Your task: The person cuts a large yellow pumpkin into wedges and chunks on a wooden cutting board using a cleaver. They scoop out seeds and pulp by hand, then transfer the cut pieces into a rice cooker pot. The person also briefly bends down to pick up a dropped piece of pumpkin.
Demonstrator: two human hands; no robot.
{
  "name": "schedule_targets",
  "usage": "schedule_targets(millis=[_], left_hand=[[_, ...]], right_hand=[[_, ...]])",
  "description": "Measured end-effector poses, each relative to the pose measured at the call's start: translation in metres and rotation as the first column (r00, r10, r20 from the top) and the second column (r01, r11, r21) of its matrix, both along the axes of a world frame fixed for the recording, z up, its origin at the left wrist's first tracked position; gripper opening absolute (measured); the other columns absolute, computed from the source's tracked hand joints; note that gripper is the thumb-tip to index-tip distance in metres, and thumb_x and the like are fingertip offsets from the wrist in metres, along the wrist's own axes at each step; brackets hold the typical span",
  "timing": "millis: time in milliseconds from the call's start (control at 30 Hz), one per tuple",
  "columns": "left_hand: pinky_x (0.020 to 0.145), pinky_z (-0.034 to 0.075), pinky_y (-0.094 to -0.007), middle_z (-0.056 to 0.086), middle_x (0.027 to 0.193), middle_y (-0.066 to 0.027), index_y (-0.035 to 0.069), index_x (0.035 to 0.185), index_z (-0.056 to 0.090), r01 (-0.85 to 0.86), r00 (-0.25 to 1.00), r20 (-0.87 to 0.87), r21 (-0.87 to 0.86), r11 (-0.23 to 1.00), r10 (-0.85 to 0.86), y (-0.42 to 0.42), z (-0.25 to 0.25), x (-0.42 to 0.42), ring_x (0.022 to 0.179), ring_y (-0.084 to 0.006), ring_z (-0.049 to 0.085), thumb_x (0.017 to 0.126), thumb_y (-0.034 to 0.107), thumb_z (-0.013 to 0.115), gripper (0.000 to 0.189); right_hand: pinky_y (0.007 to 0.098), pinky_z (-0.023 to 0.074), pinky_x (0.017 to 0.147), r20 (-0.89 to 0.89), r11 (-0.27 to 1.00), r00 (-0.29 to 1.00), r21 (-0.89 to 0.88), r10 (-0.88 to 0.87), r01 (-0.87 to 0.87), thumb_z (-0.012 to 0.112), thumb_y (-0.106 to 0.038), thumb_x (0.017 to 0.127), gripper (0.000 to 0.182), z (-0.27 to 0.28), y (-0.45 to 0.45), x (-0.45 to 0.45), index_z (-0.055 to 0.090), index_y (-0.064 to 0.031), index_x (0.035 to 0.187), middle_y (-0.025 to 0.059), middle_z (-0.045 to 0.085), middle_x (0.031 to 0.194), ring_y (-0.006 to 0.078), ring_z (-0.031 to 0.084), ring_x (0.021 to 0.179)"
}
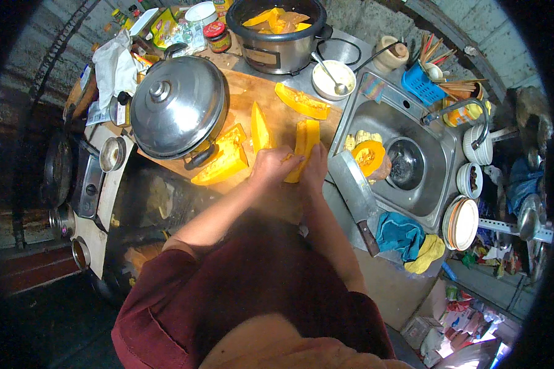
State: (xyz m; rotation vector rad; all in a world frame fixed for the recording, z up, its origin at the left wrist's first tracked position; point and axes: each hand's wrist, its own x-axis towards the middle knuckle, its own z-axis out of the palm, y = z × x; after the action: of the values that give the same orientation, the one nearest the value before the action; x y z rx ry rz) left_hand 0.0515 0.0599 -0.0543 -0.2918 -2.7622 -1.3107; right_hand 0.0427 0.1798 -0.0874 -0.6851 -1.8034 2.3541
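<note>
My right hand [315,168] grips a long orange pumpkin wedge [306,138] over the wooden board [240,92]. Just left of it, my left hand [274,166] is closed, with stringy pumpkin pulp [287,158] at its fingers, close to the held wedge; its palm is hidden. A narrow pumpkin slice [260,127] stands out behind my left hand. Another slice with seeds [302,101] lies at the back right of the board, and larger seeded pieces [224,159] lie at the left, beside the lidded pan.
The steel pan with a domed lid [177,106] covers the board's left. Behind stands a cooker pot of pumpkin chunks [277,46], near a white bowl with a spoon [333,83]. A cleaver [353,189] lies by the steel sink [424,184], which holds a cut pumpkin [369,157].
</note>
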Motion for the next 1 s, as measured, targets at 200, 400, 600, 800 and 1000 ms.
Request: schedule_targets(millis=[200, 400, 600, 800, 1000], left_hand=[[0.056, 0.051, -0.0386, 0.063, 0.067, -0.0177, 0.000, 0.076, 0.065, -0.006, 0.994, 0.106, 0.155, 0.988, -0.010, -0.002, 0.018, -0.003, 0.060, -0.0302, 0.064, 0.082, 0.033, 0.074, 0.034], [0.060, 0.053, -0.0340, 0.068, 0.075, -0.0127, 0.005, 0.083, 0.071, 0.197, 0.978, -0.082, 0.090, 0.976, -0.190, -0.011, 0.038, -0.014, 0.066, -0.0212, 0.068, 0.081, 0.013, 0.072, 0.009], [0.058, 0.052, -0.0338, 0.063, 0.064, -0.0100, 0.004, 0.078, 0.069, 0.024, 0.993, 0.106, 0.240, 0.970, -0.051, -0.011, 0.100, -0.037, 0.057, -0.0191, 0.062, 0.078, 0.010, 0.072, 0.007], [0.076, 0.048, -0.0286, 0.068, 0.085, -0.0038, 0.002, 0.099, 0.069, -0.180, 0.927, -0.285, 0.229, 0.957, 0.243, -0.055, 0.146, -0.227, 0.082, -0.0114, 0.060, 0.095, 0.038, 0.061, 0.037], [0.094, 0.049, -0.0403, 0.067, 0.117, -0.0173, 0.007, 0.116, 0.068, -0.217, 0.922, -0.387, -0.570, 0.793, -0.027, -0.104, 0.072, -0.366, 0.111, -0.0336, 0.063, 0.089, 0.032, 0.064, 0.038]], right_hand=[[0.0395, 0.0466, 0.088, 0.007, 0.984, 0.985, -0.034, 0.173, -0.173, 0.045, -0.032, 0.099, 0.031, 0.000, -0.005, -0.004, 0.059, -0.0041, 0.105, 0.0130, 0.060, 0.105, 0.0279, 0.058, 0.097], [0.0403, 0.0481, 0.087, -0.009, 0.955, 0.955, 0.017, 0.296, -0.295, 0.048, -0.032, 0.097, 0.033, -0.093, 0.000, -0.017, 0.060, -0.0058, 0.112, 0.0133, 0.061, 0.108, 0.0305, 0.059, 0.100], [0.0324, 0.0512, 0.081, 0.042, 0.961, 0.965, 0.095, 0.259, -0.262, 0.043, -0.025, 0.101, 0.031, -0.064, -0.001, -0.024, 0.055, -0.0057, 0.123, 0.0074, 0.061, 0.106, 0.0196, 0.062, 0.092], [0.0323, 0.0464, 0.092, 0.071, 0.763, 0.922, 0.539, 0.382, -0.357, 0.046, -0.024, 0.101, 0.036, -0.047, -0.004, -0.002, 0.058, 0.0001, 0.125, 0.0128, 0.065, 0.115, 0.0218, 0.062, 0.106], [0.0462, 0.0447, 0.099, 0.174, 0.794, 0.893, 0.410, 0.415, -0.449, 0.049, -0.028, 0.099, 0.039, -0.005, -0.005, 0.002, 0.054, -0.0081, 0.131, 0.0208, 0.059, 0.127, 0.0402, 0.057, 0.116]])
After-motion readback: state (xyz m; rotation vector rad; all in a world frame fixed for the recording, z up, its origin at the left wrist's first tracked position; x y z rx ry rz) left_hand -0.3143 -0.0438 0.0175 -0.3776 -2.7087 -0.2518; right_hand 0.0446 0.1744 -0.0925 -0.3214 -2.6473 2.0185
